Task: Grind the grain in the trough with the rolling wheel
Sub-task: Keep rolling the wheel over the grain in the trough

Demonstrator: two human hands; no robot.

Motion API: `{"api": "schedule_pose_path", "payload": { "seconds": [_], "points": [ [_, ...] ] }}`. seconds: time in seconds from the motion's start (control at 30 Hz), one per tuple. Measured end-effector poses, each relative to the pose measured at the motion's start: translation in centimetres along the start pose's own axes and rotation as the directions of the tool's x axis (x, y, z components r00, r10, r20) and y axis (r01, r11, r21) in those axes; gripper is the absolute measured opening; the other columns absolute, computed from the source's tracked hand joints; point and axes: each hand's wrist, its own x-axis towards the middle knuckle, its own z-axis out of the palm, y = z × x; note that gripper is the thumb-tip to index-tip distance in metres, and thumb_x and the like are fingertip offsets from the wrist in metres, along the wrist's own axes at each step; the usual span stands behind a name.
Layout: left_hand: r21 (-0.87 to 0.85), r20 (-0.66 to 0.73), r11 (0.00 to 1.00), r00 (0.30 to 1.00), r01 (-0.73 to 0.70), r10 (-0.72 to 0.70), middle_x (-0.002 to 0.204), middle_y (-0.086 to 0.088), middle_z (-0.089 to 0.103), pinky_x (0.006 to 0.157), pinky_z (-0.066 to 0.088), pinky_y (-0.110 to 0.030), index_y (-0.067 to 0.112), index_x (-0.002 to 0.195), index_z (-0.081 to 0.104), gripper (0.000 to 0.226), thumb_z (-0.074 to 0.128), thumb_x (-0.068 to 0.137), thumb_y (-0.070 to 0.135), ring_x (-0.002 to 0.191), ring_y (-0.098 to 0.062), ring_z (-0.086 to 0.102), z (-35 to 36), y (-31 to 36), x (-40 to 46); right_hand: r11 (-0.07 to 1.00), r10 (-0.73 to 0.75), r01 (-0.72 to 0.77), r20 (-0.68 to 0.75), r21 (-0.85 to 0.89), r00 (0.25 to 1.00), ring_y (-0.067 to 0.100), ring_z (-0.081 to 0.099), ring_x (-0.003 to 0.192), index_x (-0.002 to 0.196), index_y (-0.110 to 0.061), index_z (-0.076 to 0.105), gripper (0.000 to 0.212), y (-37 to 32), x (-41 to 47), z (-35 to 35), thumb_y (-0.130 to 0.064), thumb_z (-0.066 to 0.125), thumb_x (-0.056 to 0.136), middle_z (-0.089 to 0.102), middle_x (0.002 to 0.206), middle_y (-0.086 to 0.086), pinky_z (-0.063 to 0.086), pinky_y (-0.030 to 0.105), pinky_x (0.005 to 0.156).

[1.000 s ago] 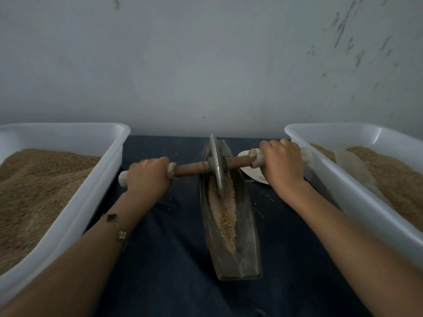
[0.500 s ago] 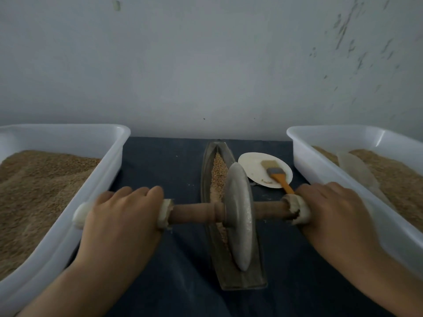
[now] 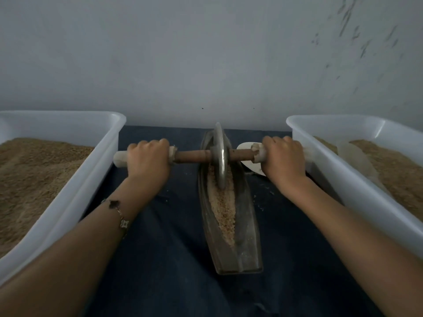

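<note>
Two hands worked one tool. Left hand (image 3: 147, 157) and right hand (image 3: 283, 160) each had fingers curled tight round an end of the wooden axle (image 3: 192, 156), the grip closed on the pale wrapped handles.

Change: half a second earlier the rolling wheel (image 3: 220, 156) stood at the near end of the trough (image 3: 246, 225); it had since run to the far end, arms extended. Judged as one forward pass done, with the return stroke due.

Wheel: dull grey metal disc, thin-edged, upright, rim bedded in the grain (image 3: 224, 209).
Trough: narrow, boat-shaped, dark metal, lying lengthwise on the blue cloth-covered tabletop (image 3: 169, 248).
Grain: coarse, tan, still granular, heaped along the channel; grinding looked unfinished.
Flanking: left tub (image 3: 75, 193) and right tub (image 3: 357, 193), white plastic, each holding brown meal. A white dish (image 3: 246, 146) showed partly behind the right hand.
</note>
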Motion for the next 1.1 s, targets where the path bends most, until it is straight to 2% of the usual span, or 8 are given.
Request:
{"api": "schedule_pose_path", "payload": {
  "seconds": [0.13,0.27,0.37,0.43,0.57,0.7,0.9,1.1],
  "points": [
    [0.062,-0.037,0.996,0.997,-0.071,0.073,0.092,-0.004,0.063,0.072,0.028,-0.032,0.019,0.081,0.04,0.018,0.058,0.083,0.021,0.086,-0.025,0.056,-1.3,0.2,-1.3,0.995,0.02,-0.025,0.054,0.096,0.998,0.03,0.052,0.08,0.08,-0.017,0.046,0.015,0.5,-2.5,-1.1,-0.012,0.06,0.081,0.063,0.085,0.01,0.026,0.033,0.064],
    [0.104,-0.056,0.98,0.983,-0.168,0.174,0.082,0.002,0.06,0.069,0.028,-0.031,0.022,0.076,0.034,0.025,0.058,0.08,0.025,0.078,-0.021,0.055,-4.7,0.2,-5.0,0.988,0.007,-0.046,0.254,0.149,0.967,0.02,0.055,0.085,0.105,-0.024,0.054,0.024,1.2,-6.3,-4.1,-0.024,0.063,0.084,0.062,0.093,-0.003,0.046,0.037,0.075],
    [0.032,-0.167,0.949,0.934,-0.315,0.315,0.056,0.002,0.049,0.058,0.026,-0.03,0.022,0.065,0.034,0.03,0.064,0.062,0.02,0.053,-0.024,0.049,-7.4,-0.5,-8.5,0.998,-0.005,-0.016,0.342,0.06,0.94,0.01,0.044,0.068,0.078,-0.035,0.037,0.031,1.8,-8.9,-6.9,-0.029,0.068,0.076,0.041,0.067,-0.014,0.041,0.032,0.064],
    [-0.04,-0.139,0.927,0.921,-0.373,0.365,0.049,0.008,0.04,0.052,0.024,-0.024,0.025,0.061,0.031,0.04,0.069,0.052,0.018,0.043,-0.018,0.041,-8.2,-1.2,-9.8,0.996,-0.065,0.045,0.248,0.083,0.967,0.011,0.04,0.057,0.07,-0.032,0.04,0.035,2.1,-10.1,-8.8,-0.023,0.073,0.062,0.032,0.06,-0.015,0.035,0.031,0.054],
    [-0.08,0.074,0.953,0.951,-0.293,0.299,0.047,0.012,0.031,0.046,0.01,-0.019,0.031,0.058,0.025,0.056,0.079,0.051,0.018,0.042,-0.006,0.026,-7.2,-1.5,-9.6,0.987,-0.145,0.137,0.096,0.089,0.985,0.015,0.035,0.054,0.063,-0.021,0.049,0.033,1.9,-9.9,-9.0,-0.008,0.075,0.048,0.037,0.058,-0.009,0.028,0.029,0.05],
    [0.005,0.051,0.99,0.988,-0.144,0.143,0.059,0.011,0.037,0.058,0.024,-0.029,0.028,0.061,0.026,0.035,0.058,0.076,0.03,0.059,-0.012,0.038,-3.6,-1.2,-6.8,0.991,-0.114,0.11,0.054,0.078,0.992,0.03,0.053,0.064,0.079,-0.01,0.062,0.028,1.1,-6.9,-5.3,-0.004,0.08,0.057,0.059,0.068,0.007,0.041,0.038,0.056],
    [-0.039,-0.002,0.999,1.0,-0.013,0.013,0.074,0.002,0.051,0.068,0.03,-0.031,0.021,0.073,0.037,0.024,0.059,0.083,0.021,0.077,-0.023,0.056,0.0,0.0,-0.6,0.999,-0.041,0.041,0.005,-0.011,0.999,0.029,0.052,0.083,0.087,-0.011,0.053,0.007,0.0,0.3,-0.6,-0.005,0.055,0.084,0.061,0.086,0.01,0.027,0.033,0.067],
    [-0.029,-0.005,0.999,1.0,-0.016,0.016,0.087,-0.001,0.062,0.07,0.028,-0.032,0.021,0.077,0.041,0.017,0.056,0.084,0.019,0.083,-0.023,0.057,0.5,0.0,0.3,0.999,-0.028,0.029,0.032,-0.045,0.999,0.027,0.052,0.089,0.091,-0.014,0.052,0.011,-0.2,0.8,-0.8,-0.006,0.055,0.083,0.061,0.092,0.006,0.026,0.032,0.069]
  ]
}}
